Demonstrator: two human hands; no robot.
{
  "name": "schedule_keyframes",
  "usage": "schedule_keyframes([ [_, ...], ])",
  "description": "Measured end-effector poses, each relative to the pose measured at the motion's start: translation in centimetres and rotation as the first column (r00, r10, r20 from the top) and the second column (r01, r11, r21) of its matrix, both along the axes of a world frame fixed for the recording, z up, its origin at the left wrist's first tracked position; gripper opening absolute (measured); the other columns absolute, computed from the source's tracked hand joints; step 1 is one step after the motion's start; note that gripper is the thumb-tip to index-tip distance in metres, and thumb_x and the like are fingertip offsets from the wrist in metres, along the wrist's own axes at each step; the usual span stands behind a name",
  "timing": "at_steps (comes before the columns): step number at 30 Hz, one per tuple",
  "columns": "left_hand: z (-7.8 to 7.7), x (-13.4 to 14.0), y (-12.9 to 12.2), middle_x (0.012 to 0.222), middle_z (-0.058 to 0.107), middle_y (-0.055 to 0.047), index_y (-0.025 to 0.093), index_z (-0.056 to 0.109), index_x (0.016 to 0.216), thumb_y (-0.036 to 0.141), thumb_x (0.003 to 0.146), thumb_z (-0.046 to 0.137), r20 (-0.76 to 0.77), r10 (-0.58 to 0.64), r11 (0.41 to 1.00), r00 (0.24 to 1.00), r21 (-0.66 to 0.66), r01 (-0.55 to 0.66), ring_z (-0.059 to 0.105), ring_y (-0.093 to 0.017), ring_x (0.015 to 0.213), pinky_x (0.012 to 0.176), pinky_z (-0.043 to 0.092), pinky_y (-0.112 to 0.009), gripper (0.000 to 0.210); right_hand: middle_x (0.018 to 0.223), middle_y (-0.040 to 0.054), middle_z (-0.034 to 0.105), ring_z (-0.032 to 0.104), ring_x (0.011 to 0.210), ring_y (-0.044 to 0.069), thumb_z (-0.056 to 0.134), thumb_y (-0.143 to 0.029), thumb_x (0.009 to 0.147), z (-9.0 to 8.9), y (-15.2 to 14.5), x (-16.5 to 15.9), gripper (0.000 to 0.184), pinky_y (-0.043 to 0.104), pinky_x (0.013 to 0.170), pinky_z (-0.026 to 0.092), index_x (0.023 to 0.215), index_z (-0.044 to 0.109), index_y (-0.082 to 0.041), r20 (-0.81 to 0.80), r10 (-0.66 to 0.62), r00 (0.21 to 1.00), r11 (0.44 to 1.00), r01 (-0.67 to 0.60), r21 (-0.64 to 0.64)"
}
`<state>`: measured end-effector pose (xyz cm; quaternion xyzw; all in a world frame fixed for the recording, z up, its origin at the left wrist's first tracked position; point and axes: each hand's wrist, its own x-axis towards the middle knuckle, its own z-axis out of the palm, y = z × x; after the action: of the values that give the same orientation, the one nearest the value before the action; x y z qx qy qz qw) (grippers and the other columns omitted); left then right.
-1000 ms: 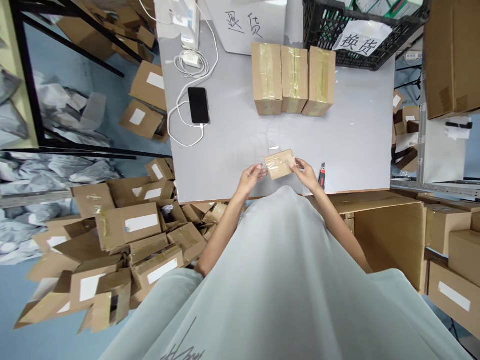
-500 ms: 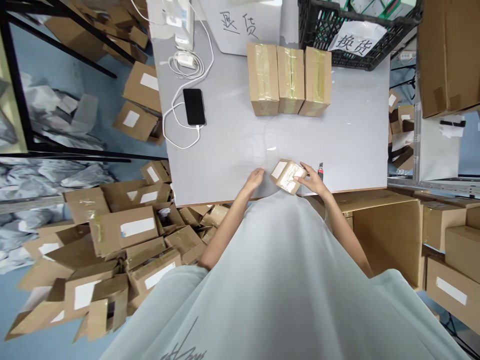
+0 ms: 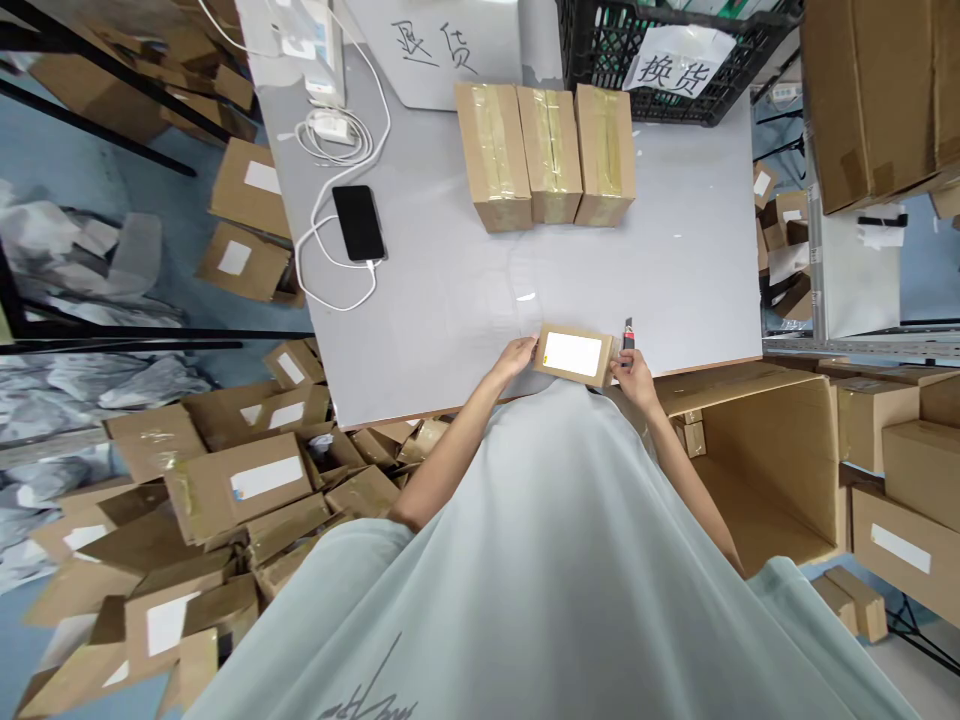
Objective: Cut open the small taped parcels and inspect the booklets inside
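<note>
A small cardboard box (image 3: 600,362) with a white label facing up is at the table's front edge, close against my shirt. My left hand (image 3: 516,358) is closed at the box's left end, its fingertips on the edge. At the right end, my right hand (image 3: 634,380) pinches the box between thumb and fingers. A utility knife (image 3: 628,335) with a red and black handle lies just beyond my right fingers, blade pointing away from me.
Three taped cardboard boxes (image 3: 551,155) stand in a row on the table (image 3: 435,300). Behind are a white bin (image 3: 450,80) and a black crate (image 3: 592,60). A phone (image 3: 358,222) on a cable lies left. An open carton (image 3: 780,470) is below right; discarded boxes (image 3: 255,480) pile below left.
The small box has been turned so its labelled face is up and lies lengthwise. My left hand has come onto its left end; my right hand has shifted to its right end.
</note>
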<state>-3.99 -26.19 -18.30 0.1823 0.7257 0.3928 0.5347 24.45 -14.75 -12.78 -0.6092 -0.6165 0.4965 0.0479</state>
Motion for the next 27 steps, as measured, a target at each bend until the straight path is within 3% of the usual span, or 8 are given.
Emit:
schedule_keyframes([
  [5, 0.3, -1.0, -2.4, 0.108, 0.083, -0.012, 0.017, 0.079, 0.104, 0.056, 0.099, 0.063, 0.043, 0.108, 0.994, 0.993, -0.024, -0.107, 0.075, -0.028, 0.103, 0.094, 0.061, -0.039, 0.042, 0.146, 0.0169, 0.074, 0.078, 0.121, 0.034, 0.069, -0.059, 0.094, -2.6, -0.3, -3.1, 0.056, 0.052, 0.107, 0.065, 0.134, 0.070, -0.020, -0.242, 0.082, 0.967, 0.988, -0.110, -0.105],
  [8, 0.4, -2.1, -4.2, 0.116, 0.082, -0.012, 0.018, 0.079, 0.113, 0.049, 0.094, 0.070, 0.024, 0.185, 0.982, 0.982, -0.036, -0.184, 0.075, -0.028, 0.108, 0.099, 0.060, -0.041, 0.037, 0.145, 0.0143, 0.076, 0.078, 0.123, 0.035, 0.070, -0.056, 0.094, -3.8, 0.0, -5.2, 0.055, 0.052, 0.111, 0.063, 0.134, 0.074, -0.018, -0.265, 0.179, 0.948, 0.973, -0.210, -0.093],
  [11, 0.2, -3.0, -5.8, 0.109, 0.081, -0.011, 0.017, 0.079, 0.112, 0.038, 0.085, 0.077, 0.010, 0.234, 0.971, 0.972, -0.057, -0.233, 0.075, -0.027, 0.104, 0.100, 0.060, -0.042, 0.034, 0.145, 0.0106, 0.078, 0.078, 0.125, 0.036, 0.073, -0.048, 0.092, -4.4, 0.6, -6.7, 0.053, 0.052, 0.114, 0.061, 0.137, 0.077, -0.019, -0.250, 0.238, 0.938, 0.963, -0.261, -0.062],
  [16, -0.3, -2.9, -7.5, 0.092, 0.077, -0.006, 0.015, 0.079, 0.116, 0.027, 0.078, 0.078, 0.012, 0.271, 0.960, 0.962, -0.080, -0.270, 0.074, -0.024, 0.092, 0.095, 0.061, -0.040, 0.040, 0.145, 0.0104, 0.078, 0.078, 0.127, 0.037, 0.073, -0.038, 0.090, -4.8, 1.9, -7.8, 0.052, 0.052, 0.118, 0.059, 0.137, 0.078, -0.017, -0.245, 0.319, 0.916, 0.937, -0.344, -0.065],
  [27, -0.6, -2.6, -8.4, 0.109, 0.081, -0.010, 0.015, 0.079, 0.123, 0.026, 0.083, 0.073, -0.043, 0.250, 0.967, 0.967, -0.043, -0.252, 0.075, -0.024, 0.104, 0.101, 0.059, -0.036, 0.042, 0.143, 0.0132, 0.078, 0.074, 0.132, 0.032, 0.080, -0.052, 0.087, -4.0, 1.3, -8.0, 0.057, 0.050, 0.117, 0.060, 0.134, 0.078, -0.019, -0.248, 0.301, 0.921, 0.943, -0.326, -0.064],
])
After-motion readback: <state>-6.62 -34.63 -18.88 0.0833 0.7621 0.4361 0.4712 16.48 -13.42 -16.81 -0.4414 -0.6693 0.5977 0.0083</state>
